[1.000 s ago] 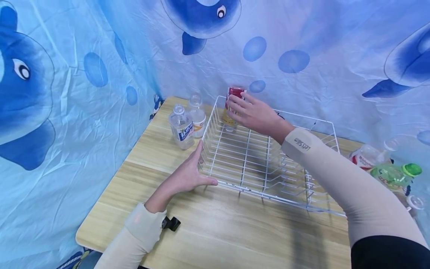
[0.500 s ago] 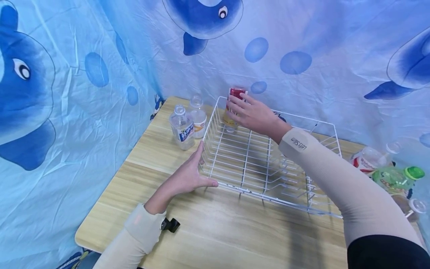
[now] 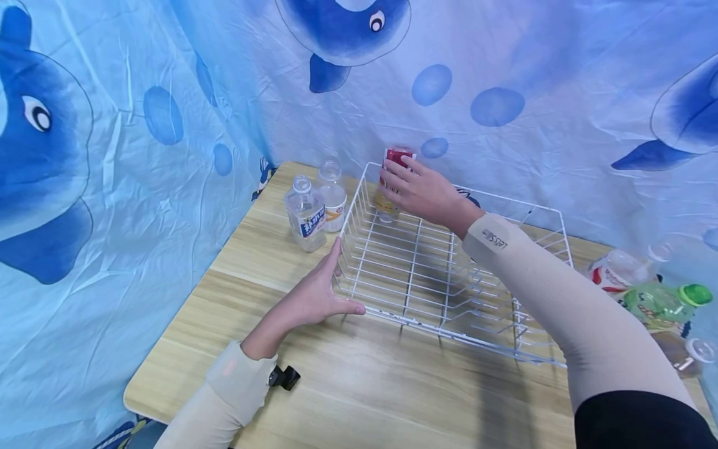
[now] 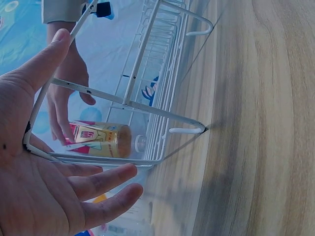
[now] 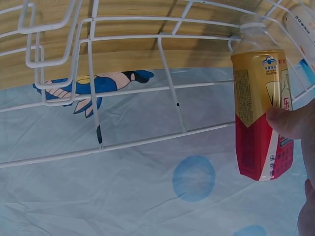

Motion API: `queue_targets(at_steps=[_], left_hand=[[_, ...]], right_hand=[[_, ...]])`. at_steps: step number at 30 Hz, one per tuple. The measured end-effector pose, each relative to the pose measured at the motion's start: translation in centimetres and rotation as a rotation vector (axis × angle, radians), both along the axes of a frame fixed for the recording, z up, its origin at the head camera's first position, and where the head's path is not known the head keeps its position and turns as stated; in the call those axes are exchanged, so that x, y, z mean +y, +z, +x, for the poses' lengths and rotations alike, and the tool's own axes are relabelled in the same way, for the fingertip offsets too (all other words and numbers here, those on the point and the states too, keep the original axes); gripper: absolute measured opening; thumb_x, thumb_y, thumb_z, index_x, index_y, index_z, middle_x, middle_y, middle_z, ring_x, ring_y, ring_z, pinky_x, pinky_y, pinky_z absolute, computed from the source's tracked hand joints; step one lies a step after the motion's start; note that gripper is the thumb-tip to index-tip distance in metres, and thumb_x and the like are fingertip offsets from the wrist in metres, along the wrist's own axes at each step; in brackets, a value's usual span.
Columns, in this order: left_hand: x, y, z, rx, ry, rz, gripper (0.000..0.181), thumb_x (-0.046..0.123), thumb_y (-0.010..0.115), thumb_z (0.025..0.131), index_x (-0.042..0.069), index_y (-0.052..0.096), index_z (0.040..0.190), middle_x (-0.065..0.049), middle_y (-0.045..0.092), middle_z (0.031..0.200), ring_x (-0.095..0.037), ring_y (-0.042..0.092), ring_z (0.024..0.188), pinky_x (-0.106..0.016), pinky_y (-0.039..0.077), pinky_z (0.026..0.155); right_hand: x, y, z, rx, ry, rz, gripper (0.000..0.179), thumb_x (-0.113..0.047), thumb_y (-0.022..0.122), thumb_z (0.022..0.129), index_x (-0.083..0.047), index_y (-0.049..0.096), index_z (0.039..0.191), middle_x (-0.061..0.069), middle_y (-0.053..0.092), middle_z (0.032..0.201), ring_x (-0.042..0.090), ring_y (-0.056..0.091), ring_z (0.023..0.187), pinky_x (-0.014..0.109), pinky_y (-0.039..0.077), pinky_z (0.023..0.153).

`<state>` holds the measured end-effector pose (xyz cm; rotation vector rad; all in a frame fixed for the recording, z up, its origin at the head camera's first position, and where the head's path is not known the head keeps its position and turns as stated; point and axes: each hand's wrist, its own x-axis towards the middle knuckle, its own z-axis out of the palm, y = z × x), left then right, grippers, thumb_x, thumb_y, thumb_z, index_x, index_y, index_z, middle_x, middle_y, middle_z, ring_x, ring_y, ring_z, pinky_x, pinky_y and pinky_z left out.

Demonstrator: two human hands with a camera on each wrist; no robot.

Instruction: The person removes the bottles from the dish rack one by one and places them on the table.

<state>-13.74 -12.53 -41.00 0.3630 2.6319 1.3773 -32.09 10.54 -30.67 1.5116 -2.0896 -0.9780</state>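
Observation:
A white wire dish rack (image 3: 413, 321) stands on the wooden table. In its far left corner a red and gold plastic bottle (image 5: 258, 113) is neck down, base up. My right hand (image 3: 429, 194) grips this bottle, its thumb lying on the label in the right wrist view. At the rack's near left corner is my left hand (image 3: 311, 299). Its thumb lies along the front rim and its fingers stretch along the left side, nearly straight. The left wrist view shows the bottle (image 4: 101, 140) tilted slightly beyond the rack's rim (image 4: 88, 90).
Two clear bottles, one with a blue label (image 3: 307, 221) and one with a white label (image 3: 335, 212), stand left of the rack. On the right lie a red-labelled bottle (image 3: 617, 269), a green-capped bottle (image 3: 659, 304) and a brownish bottle (image 3: 675, 352). A blue curtain (image 3: 359, 112) hangs behind.
The whole view has shifted slightly. Both hands keep their places on the rack and the bottle, while the right forearm has swung slightly left.

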Motion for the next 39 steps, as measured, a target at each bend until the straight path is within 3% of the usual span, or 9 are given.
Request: queue_targets(at_steps=[9,19,28,36,39], left_hand=[[0.0,0.0,0.0,-0.001,0.003,0.006,0.136,0.065,0.080,0.057,0.035,-0.017,0.148,-0.006,0.003,0.158,-0.030,0.023,0.139,-0.047,0.022,0.110],[-0.1,0.1,-0.1,0.011,-0.001,0.003,0.135,0.066,0.079,0.057,0.038,-0.019,0.146,-0.006,0.004,0.158,-0.028,0.015,0.141,-0.048,0.020,0.110],[0.0,0.1,-0.2,-0.002,0.001,0.003,0.136,0.065,0.080,0.057,0.035,-0.017,0.148,-0.005,0.006,0.158,-0.029,0.021,0.139,-0.048,0.023,0.110],[-0.1,-0.1,-0.1,-0.015,0.005,-0.007,0.135,0.068,0.078,0.056,0.040,-0.019,0.145,-0.005,0.006,0.158,-0.028,0.019,0.140,-0.046,0.022,0.110],[-0.1,-0.1,-0.1,-0.013,0.003,-0.007,0.135,0.068,0.078,0.056,0.040,-0.019,0.145,-0.005,0.005,0.158,-0.028,0.019,0.140,-0.047,0.022,0.110]], right_hand=[[-0.5,-0.2,-0.5,-0.002,-0.022,0.026,0.074,-0.013,0.077,0.079,-0.011,0.040,0.143,0.020,0.031,0.149,0.038,0.017,0.140,0.052,0.012,0.113],[-0.7,-0.3,-1.6,0.020,-0.006,-0.005,0.063,-0.011,0.070,0.084,-0.012,0.044,0.140,0.020,0.035,0.146,0.039,0.020,0.138,0.056,0.013,0.111],[-0.9,-0.6,-2.0,0.048,-0.007,0.008,0.059,-0.011,0.067,0.085,-0.013,0.046,0.140,0.019,0.037,0.144,0.039,0.021,0.138,0.058,0.013,0.111],[-1.2,-1.2,-2.1,-0.007,-0.032,0.055,0.071,-0.008,0.076,0.078,-0.010,0.043,0.140,0.021,0.034,0.146,0.038,0.017,0.140,0.054,0.011,0.112],[-1.3,-1.4,-2.4,-0.021,-0.032,0.032,0.064,-0.007,0.072,0.082,-0.010,0.044,0.140,0.021,0.034,0.146,0.039,0.016,0.140,0.052,0.010,0.113]])
